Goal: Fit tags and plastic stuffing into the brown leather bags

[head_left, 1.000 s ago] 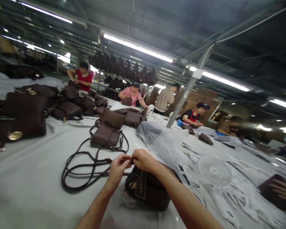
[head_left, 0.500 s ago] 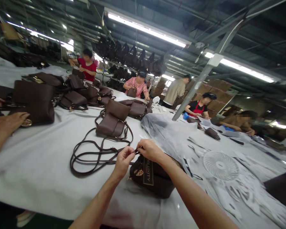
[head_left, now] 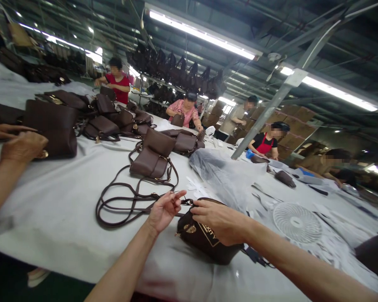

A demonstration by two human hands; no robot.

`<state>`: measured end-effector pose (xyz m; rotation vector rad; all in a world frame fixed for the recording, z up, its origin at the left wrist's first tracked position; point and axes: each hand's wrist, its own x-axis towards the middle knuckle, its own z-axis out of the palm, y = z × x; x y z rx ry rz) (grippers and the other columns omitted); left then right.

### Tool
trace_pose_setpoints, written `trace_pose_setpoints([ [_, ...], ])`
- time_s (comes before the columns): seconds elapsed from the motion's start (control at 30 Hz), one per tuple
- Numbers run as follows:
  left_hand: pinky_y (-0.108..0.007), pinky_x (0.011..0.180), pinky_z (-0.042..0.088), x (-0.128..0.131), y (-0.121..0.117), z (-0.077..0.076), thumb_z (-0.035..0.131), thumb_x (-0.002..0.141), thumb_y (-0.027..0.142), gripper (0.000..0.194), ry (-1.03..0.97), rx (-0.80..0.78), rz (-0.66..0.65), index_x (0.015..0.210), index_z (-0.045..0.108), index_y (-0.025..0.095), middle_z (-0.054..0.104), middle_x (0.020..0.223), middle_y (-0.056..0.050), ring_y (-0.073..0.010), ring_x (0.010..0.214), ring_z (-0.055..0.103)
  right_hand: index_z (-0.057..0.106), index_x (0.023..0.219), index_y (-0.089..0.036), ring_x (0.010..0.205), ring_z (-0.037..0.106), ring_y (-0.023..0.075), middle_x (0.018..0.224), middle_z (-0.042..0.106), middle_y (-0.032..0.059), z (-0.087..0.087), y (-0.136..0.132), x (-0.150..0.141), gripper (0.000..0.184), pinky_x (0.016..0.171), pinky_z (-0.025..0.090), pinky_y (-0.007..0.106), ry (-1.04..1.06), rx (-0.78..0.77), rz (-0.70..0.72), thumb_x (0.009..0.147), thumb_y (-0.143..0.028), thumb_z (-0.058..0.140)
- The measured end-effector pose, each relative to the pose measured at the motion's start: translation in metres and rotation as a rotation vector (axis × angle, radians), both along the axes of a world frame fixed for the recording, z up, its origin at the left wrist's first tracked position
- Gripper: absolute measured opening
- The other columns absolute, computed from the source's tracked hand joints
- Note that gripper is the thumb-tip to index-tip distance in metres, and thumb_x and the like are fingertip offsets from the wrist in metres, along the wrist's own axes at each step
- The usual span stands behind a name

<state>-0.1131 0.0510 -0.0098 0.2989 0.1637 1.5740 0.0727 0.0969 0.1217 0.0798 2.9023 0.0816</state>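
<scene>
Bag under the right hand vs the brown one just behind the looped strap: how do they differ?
Label: the near bag shows a gold-lettered label; the middle bag shows none.
Contact: the right hand covers part of the near bag; no hand touches the middle bag.
Shade: the near bag looks almost black, the middle bag browner.
Shared: both rest on the white-covered table.

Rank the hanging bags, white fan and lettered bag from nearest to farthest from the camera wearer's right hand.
1. Lettered bag, directly under the right hand.
2. White fan, to the hand's right.
3. Hanging bags, far back, high up.
</scene>
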Motion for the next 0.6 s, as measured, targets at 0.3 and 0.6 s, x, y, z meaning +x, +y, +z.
trace_pose_setpoints([
  [0.3,-0.01,0.036,0.033,0.014,0.006,-0.008,0.071,0.075,0.009,0.021,0.106,-0.057,0.037,0.095,0.072,0.014,0.062,0.129,-0.012,0.002,0.045,0.041,0.062,0.089,-0.017,0.081,0.061,0.0178,0.087,0.069,0.0054,-0.015,-0.012,-0.023,0.021,0.072,0.04,0.028,0.197,-0.007,-0.5,0.096,-0.026,0.044],
  [0.6,-0.014,0.052,0.049,0.014,0.014,-0.025,0.081,0.07,0.019,0.017,-0.114,-0.139,0.199,0.081,0.07,0.015,0.073,0.081,-0.001,-0.0054,0.056,0.059,0.064,0.096,-0.015,0.088,0.067,0.0223,0.093,0.072,0.0123,-0.026,-0.01,-0.062,0.024,0.069,0.039,0.027,0.126,0.108,-0.716,0.096,-0.024,0.042],
])
